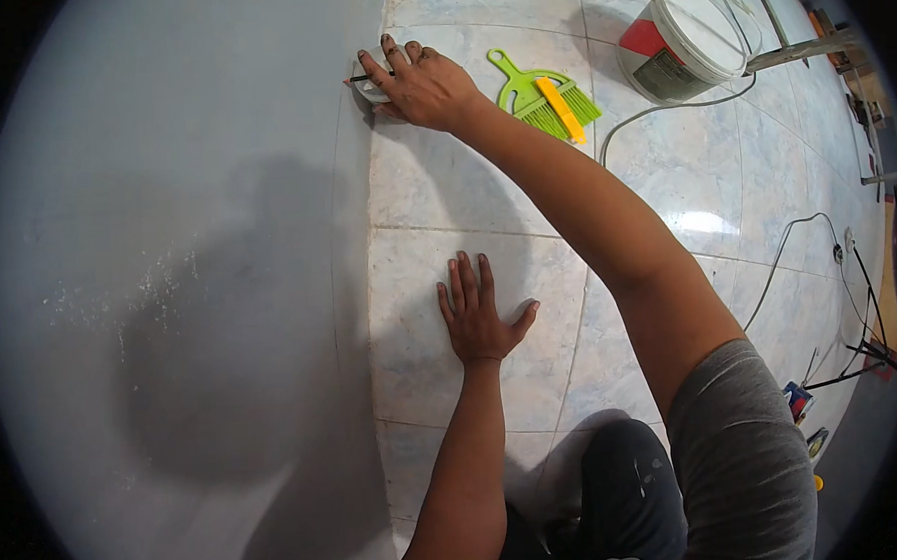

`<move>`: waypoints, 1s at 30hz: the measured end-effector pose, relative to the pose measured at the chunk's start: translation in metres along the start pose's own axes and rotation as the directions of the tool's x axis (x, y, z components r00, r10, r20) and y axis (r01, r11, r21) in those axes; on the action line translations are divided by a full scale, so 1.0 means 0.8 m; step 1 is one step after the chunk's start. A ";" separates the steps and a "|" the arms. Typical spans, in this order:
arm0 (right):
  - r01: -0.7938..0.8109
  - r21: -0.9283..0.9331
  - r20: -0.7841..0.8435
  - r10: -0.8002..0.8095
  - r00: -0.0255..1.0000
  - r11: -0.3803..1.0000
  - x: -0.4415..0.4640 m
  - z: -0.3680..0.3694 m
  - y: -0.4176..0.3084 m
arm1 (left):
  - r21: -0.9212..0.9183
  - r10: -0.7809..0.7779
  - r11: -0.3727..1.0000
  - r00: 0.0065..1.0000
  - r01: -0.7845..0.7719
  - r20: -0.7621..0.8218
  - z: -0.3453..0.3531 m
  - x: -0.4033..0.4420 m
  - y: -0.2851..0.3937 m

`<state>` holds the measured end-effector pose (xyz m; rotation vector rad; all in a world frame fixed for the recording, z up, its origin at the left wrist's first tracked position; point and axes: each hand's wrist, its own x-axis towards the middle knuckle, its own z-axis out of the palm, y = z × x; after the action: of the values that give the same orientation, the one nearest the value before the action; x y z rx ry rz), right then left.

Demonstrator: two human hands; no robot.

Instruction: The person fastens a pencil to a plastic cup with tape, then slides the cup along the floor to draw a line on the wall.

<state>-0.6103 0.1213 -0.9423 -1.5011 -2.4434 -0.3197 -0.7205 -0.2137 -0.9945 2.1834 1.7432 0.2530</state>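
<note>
My right hand [422, 84] is stretched far forward to where the grey wall [211, 120] meets the tiled floor [470, 319]. Its fingers are closed on a dark pencil [358, 79], whose tip points at the wall. Under the same fingers is a whitish round object [368, 90], mostly covered, so its kind cannot be made out. A thin line runs along the wall just above the floor. My left hand [478, 324] lies flat on a tile with the fingers spread, holding nothing.
A green dustpan [508, 69] with a green brush and a yellow-handled tool [559, 108] lies right of my right hand. Beyond stands a white-lidded bucket [698, 39]. Cables [782, 240] cross the floor at right. White specks [158, 283] mark the wall.
</note>
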 end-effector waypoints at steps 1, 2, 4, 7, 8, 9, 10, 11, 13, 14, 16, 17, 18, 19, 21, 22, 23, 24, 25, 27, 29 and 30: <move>0.004 0.007 0.046 -0.005 0.999 1.000 0.002 -0.004 0.003 | 0.001 0.000 1.000 1.000 0.000 -0.001 0.000 0.000 0.000; 0.004 0.007 0.045 -0.005 0.999 1.000 0.003 -0.004 0.005 | 0.006 -0.003 1.000 1.000 0.003 0.008 -0.001 0.000 0.000; 0.018 0.022 0.054 -0.019 0.998 1.000 0.005 -0.004 0.008 | 0.010 -0.008 1.000 1.000 0.008 0.016 -0.001 0.002 0.001; 0.025 -0.002 0.028 -0.025 0.999 1.000 0.005 0.002 0.010 | 0.019 -0.015 1.000 0.999 0.015 0.031 -0.003 0.001 -0.001; 0.029 -0.004 0.028 -0.028 0.999 1.000 0.007 -0.001 0.010 | 0.018 -0.018 1.000 0.999 0.017 0.040 -0.004 0.002 0.000; 0.027 0.004 0.046 -0.027 0.999 1.000 0.007 -0.003 0.010 | 0.015 -0.019 1.000 0.999 0.018 0.048 -0.005 0.003 0.001; 0.026 0.012 0.064 -0.026 0.998 1.000 0.007 -0.006 0.011 | 0.010 -0.019 1.000 0.999 0.019 0.045 -0.004 0.003 0.002; 0.029 0.009 0.064 -0.030 0.997 1.000 0.009 -0.005 0.014 | 0.004 -0.018 1.000 0.999 0.018 0.035 -0.003 0.003 0.001; 0.028 -0.001 0.068 -0.028 0.997 1.000 0.012 -0.002 0.016 | 0.001 -0.019 1.000 0.999 0.019 0.028 -0.002 0.002 0.001; 0.030 0.001 0.067 -0.030 0.997 1.000 0.013 0.001 0.017 | -0.004 -0.017 1.000 1.000 0.018 0.024 -0.002 0.003 0.000; 0.000 -0.012 0.035 0.000 0.999 1.000 0.015 0.008 0.020 | -0.005 -0.017 1.000 1.000 0.017 0.020 -0.003 0.002 0.000; 0.001 -0.010 0.033 -0.001 0.999 1.000 0.017 0.007 0.022 | -0.004 -0.016 1.000 1.000 0.016 0.019 -0.003 0.002 0.001; -0.001 -0.007 0.042 0.002 0.999 1.000 0.018 0.007 0.024 | -0.003 -0.015 1.000 1.000 0.015 0.018 -0.004 0.003 0.001; -0.005 -0.005 0.051 0.005 0.999 1.000 0.020 0.007 0.026 | -0.002 -0.015 1.000 1.000 0.015 0.017 -0.005 0.003 0.001; -0.006 -0.023 0.043 0.007 0.999 1.000 0.023 0.010 0.029 | -0.009 -0.010 1.000 1.000 0.010 0.022 -0.006 0.004 0.001; -0.010 -0.042 0.037 0.011 0.999 0.999 0.024 0.011 0.030 | -0.009 -0.010 1.000 1.000 0.010 0.020 -0.006 0.003 0.001; -0.010 -0.043 0.036 0.011 0.999 0.999 0.025 0.012 0.031 | -0.010 -0.014 1.000 1.000 0.015 0.025 -0.005 0.002 0.000; -0.019 -0.036 0.040 0.021 0.999 0.999 0.027 0.013 0.033 | -0.011 -0.017 1.000 0.999 0.018 0.029 -0.004 0.003 0.000; -0.030 -0.028 0.045 0.031 0.998 0.999 0.028 0.014 0.034 | -0.010 -0.016 1.000 0.999 0.016 0.028 -0.004 0.003 0.000; -0.036 -0.035 0.041 0.037 0.998 0.999 0.032 0.019 0.038 | 0.005 -0.012 1.000 1.000 0.012 0.028 -0.003 0.003 0.001; -0.042 -0.043 0.033 0.044 0.998 0.998 0.037 0.020 0.043 | 0.017 -0.008 1.000 0.999 0.007 0.031 -0.003 0.004 0.000; -0.048 -0.047 0.040 0.050 0.998 0.998 0.039 0.022 0.047 | 0.028 -0.007 1.000 0.999 0.006 0.034 -0.003 0.005 0.000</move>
<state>-0.5922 0.1694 -0.9463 -1.5990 -2.4419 -0.3416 -0.7203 -0.2098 -0.9923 2.1880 1.7453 0.1893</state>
